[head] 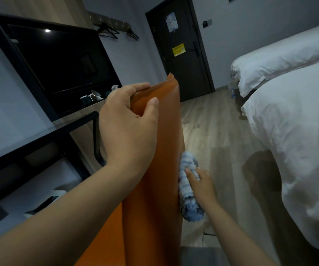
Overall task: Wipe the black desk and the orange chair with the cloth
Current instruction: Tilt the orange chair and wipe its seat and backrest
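The work looks to be on its chair half: the cloth is pressed flat against the right-hand, outer face of the chair back, about midway down, so the wiping there is under way and not yet finished, while nothing visible says whether the black bench has already been cleaned or still waits. Taken from largest to smallest, there are two beds [289, 121] with white covers along the right side, one near and one farther off; one dark door [181, 54] at the far end; one black television screen [58, 60] on the left wall; one black bench [30, 139] below it at the left, carrying a few small cups near its far end, too dim to count surely; one orange chair [160, 150] in the near middle, seen edge-on from above; two hands; and one blue-and-white cloth [188, 187]. The left hand [128, 121] takes the top edge of the chair back in a steady grip, fingers over the far side and thumb on the near side. The right hand [202, 185] presses the cloth to the chair, its fingers lying fairly straight over the bundle in a wide, loose grip.
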### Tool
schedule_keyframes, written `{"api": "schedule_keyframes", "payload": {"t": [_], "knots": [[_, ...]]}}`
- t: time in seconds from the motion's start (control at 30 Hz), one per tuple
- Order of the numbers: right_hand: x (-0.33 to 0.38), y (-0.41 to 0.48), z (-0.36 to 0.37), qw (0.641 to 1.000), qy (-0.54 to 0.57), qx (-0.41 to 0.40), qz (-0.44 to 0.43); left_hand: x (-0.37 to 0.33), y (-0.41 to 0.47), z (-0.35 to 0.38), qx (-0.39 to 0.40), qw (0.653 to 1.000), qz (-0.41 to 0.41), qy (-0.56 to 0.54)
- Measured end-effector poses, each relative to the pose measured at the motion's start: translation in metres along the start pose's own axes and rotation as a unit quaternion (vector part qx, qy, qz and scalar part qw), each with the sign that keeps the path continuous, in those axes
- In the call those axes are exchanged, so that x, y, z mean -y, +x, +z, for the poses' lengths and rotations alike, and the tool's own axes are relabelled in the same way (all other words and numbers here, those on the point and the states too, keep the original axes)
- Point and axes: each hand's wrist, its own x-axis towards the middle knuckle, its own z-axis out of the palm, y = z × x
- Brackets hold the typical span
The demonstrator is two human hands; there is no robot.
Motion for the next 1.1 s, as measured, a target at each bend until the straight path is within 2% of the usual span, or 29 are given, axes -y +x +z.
{"api": "schedule_keyframes", "payload": {"t": [0.3, 0.4, 0.5, 0.77, 0.93, 1.1], "knots": [[-0.048, -0.016, 0.005, 0.992, -0.084, 0.046, 0.081, 0.002, 0.0, 0.0, 0.005, 1.0, 0.009, 0.003], [-0.053, -0.017, -0.001, 0.981, -0.128, 0.057, 0.131, 0.001, 0.0, 0.0, 0.0, 1.0, 0.006, -0.001], [-0.048, -0.022, -0.007, 0.967, -0.18, 0.023, 0.176, 0.001, 0.0, -0.001, -0.002, 1.0, 0.0, -0.008], [0.014, -0.041, -0.045, 0.969, -0.217, -0.062, 0.103, -0.007, -0.003, -0.004, 0.001, 1.0, -0.016, -0.014], [0.053, -0.046, -0.071, 0.97, -0.222, -0.085, 0.039, -0.007, -0.003, -0.007, 0.031, 0.999, -0.029, -0.024], [0.09, -0.053, -0.092, 0.963, -0.239, -0.124, 0.025, 0.002, 0.005, -0.01, 0.071, 0.993, -0.042, -0.083]]}}
